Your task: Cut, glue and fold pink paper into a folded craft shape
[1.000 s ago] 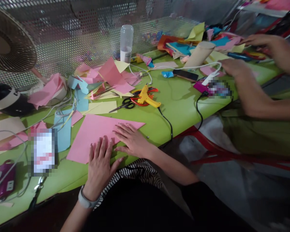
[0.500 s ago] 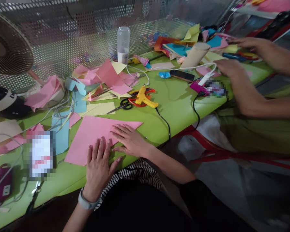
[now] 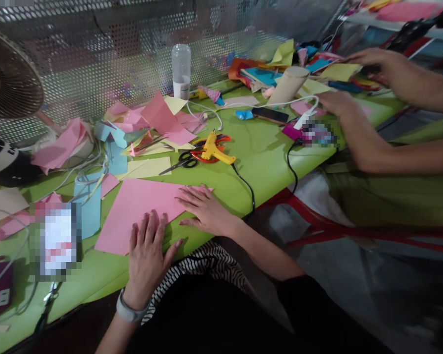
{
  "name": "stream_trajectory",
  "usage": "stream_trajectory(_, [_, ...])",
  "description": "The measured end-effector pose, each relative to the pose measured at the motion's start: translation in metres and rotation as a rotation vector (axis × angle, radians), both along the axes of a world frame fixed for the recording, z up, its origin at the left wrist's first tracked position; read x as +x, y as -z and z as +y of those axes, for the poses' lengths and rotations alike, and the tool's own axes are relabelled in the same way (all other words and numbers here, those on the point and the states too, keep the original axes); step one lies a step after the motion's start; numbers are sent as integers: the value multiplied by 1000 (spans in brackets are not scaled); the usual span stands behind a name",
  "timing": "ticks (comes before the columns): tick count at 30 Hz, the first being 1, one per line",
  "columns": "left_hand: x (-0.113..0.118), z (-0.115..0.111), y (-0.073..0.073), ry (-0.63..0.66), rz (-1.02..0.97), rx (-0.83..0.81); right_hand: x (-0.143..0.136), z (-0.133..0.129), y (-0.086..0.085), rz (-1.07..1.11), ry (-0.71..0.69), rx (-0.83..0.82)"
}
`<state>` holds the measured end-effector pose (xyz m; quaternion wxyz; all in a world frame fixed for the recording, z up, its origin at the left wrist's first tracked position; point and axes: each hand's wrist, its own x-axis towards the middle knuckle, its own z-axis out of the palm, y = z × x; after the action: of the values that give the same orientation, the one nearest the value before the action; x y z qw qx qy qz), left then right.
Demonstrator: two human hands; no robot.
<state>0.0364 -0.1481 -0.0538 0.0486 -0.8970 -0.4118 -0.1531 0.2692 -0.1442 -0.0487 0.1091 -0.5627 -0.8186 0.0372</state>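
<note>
One pink sheet [image 3: 135,204], partly under both grips [image 3: 146,255] [image 3: 208,211]

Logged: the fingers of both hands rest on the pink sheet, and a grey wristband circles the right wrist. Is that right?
Not quite: the head view shows the grey wristband on the wrist of the left hand, not the right hand. The fingers of both do rest on the pink sheet.

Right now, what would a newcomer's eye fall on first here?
Probably the large pink paper sheet at the near edge of the green table, with the fingers of the left hand and right hand resting on it. Next, perhaps the bright yellow glue gun just beyond it, beside black-handled scissors. The round fan at the far left also stands out.
</note>
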Motion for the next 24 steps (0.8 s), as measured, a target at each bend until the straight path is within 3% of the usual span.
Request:
stream_trajectory(16, [1, -2, -2, -6, 37, 6, -2, -1, 2, 24, 84, -39])
stream_trajectory(24, [0, -6, -2, -25, 47, -23, -3, -4, 4, -1, 62, -18])
